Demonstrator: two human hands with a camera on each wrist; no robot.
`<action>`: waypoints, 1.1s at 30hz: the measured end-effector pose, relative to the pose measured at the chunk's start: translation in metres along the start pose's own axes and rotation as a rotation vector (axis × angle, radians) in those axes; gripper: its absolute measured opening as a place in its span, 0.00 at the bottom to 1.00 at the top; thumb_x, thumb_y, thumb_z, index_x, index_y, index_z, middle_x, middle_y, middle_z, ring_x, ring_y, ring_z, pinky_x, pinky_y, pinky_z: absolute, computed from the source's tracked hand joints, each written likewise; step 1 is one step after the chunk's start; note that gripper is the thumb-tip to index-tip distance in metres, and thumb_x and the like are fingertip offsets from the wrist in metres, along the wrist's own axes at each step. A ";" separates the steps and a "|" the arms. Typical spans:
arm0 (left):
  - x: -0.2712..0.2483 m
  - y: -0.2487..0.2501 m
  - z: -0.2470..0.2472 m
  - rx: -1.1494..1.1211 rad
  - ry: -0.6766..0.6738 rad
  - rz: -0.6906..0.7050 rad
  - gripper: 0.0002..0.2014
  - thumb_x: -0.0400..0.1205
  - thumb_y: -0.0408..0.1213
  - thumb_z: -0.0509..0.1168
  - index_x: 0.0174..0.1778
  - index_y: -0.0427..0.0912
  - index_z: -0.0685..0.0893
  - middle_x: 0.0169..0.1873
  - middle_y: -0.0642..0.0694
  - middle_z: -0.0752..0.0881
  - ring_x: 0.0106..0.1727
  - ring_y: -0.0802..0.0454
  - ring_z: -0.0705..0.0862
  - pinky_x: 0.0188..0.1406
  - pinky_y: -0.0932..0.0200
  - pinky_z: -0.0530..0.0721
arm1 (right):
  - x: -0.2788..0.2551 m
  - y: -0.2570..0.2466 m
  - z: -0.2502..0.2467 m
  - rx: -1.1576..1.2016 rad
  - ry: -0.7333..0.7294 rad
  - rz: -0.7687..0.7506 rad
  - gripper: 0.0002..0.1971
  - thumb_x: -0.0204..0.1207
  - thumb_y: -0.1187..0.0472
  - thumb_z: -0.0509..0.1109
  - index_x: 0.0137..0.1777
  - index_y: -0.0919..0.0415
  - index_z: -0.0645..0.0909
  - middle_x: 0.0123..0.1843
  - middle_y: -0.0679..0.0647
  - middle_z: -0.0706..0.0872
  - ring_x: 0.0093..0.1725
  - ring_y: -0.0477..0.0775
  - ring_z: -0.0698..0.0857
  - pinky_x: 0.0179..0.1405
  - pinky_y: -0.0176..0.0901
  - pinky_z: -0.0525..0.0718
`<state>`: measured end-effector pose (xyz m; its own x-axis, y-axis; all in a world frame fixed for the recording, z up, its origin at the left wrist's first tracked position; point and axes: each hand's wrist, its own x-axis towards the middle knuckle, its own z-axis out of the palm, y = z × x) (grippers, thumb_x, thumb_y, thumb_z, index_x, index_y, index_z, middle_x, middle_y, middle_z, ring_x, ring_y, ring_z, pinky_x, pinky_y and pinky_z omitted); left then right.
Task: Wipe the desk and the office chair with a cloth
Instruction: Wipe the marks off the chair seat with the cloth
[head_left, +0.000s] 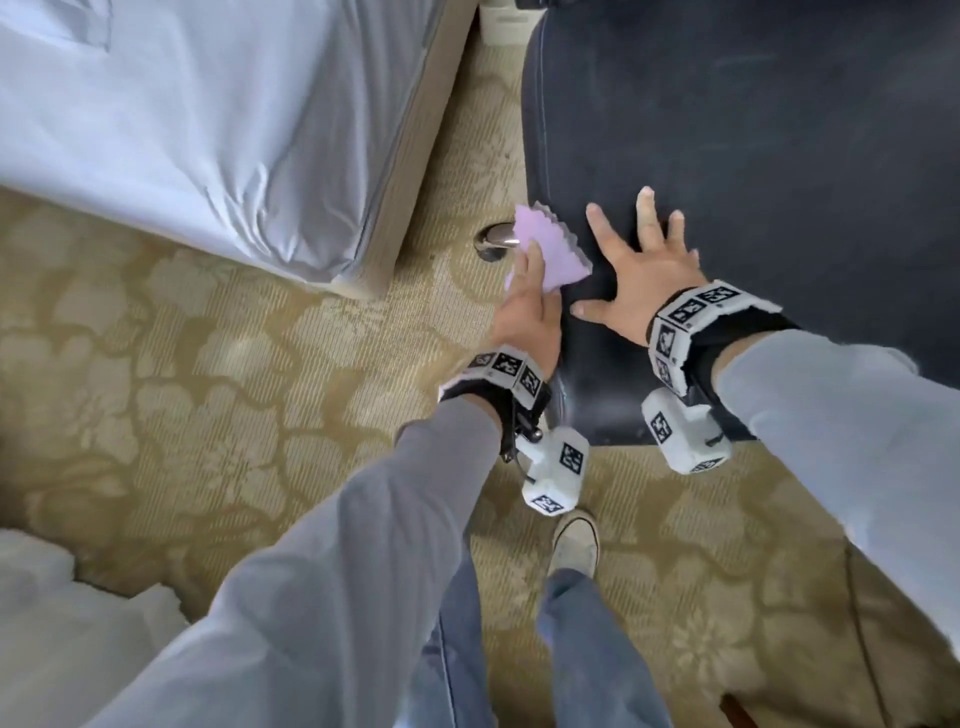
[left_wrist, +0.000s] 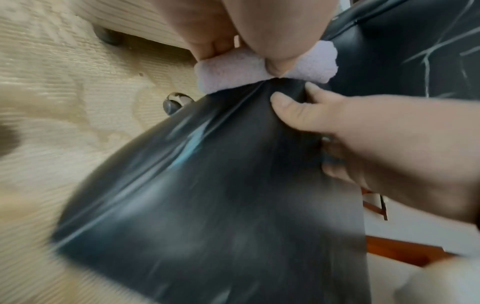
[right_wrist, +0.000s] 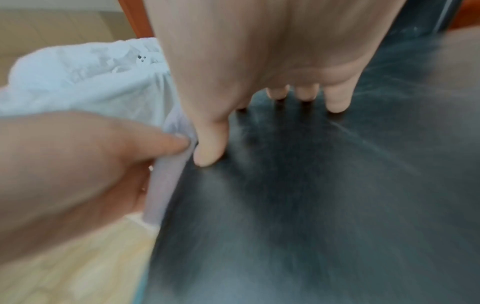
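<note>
The left hand (head_left: 527, 306) grips a folded lilac microfibre cloth with a zigzag edge (head_left: 550, 249), its fingers curled round it, and holds it against the left edge of the dark navy leather seat of the office chair (head_left: 753, 171). In the left wrist view the cloth (left_wrist: 233, 67) sits bunched between the fingers right where the seat's side panel (left_wrist: 207, 195) curves over. The right hand (head_left: 641, 275) lies flat on the seat just beside the cloth, fingers straight and spread apart, thumb (head_left: 587, 310) pointing toward the left hand; the right wrist view shows its fingertips (right_wrist: 336, 102) pressed on the leather (the picture is smeared, so finer detail is lost). The two hands are close together but I cannot tell whether they touch.

A chrome chair leg with a dark castor (head_left: 493, 241) shows on the beige floral-patterned carpet (head_left: 208, 389) under the cloth. To the left stands a bed with pale blue sheets (head_left: 182, 114). Both wrists carry white bands with black-and-white markers (head_left: 691, 317). Below, a leg in blue jeans (head_left: 587, 649) ends in a pale canvas shoe (head_left: 574, 540).
</note>
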<state>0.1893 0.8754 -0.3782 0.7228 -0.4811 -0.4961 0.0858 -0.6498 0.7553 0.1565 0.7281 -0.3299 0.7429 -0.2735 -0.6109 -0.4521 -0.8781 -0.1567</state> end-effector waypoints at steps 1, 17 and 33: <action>-0.019 -0.012 0.009 0.014 0.007 0.020 0.30 0.92 0.38 0.51 0.90 0.49 0.47 0.89 0.48 0.48 0.88 0.46 0.56 0.85 0.53 0.59 | -0.011 0.004 0.008 -0.028 -0.044 -0.047 0.59 0.69 0.38 0.78 0.84 0.34 0.32 0.85 0.54 0.22 0.85 0.73 0.35 0.83 0.71 0.50; -0.076 -0.020 0.034 0.259 0.074 -0.084 0.33 0.91 0.38 0.52 0.90 0.47 0.42 0.89 0.50 0.47 0.66 0.42 0.83 0.52 0.51 0.81 | -0.029 0.016 0.043 -0.206 0.012 -0.213 0.69 0.64 0.46 0.85 0.84 0.39 0.27 0.83 0.57 0.19 0.84 0.75 0.32 0.85 0.64 0.47; -0.064 -0.023 0.031 0.112 0.127 -0.012 0.30 0.91 0.37 0.54 0.89 0.45 0.53 0.85 0.43 0.67 0.76 0.42 0.78 0.73 0.49 0.77 | -0.030 0.011 0.044 -0.195 0.036 -0.171 0.69 0.65 0.48 0.85 0.83 0.37 0.26 0.82 0.55 0.18 0.84 0.72 0.32 0.85 0.62 0.44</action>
<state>0.1195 0.9026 -0.3773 0.8036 -0.3993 -0.4414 0.0234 -0.7198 0.6938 0.1077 0.7436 -0.3477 0.8190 -0.1250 -0.5600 -0.2173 -0.9708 -0.1012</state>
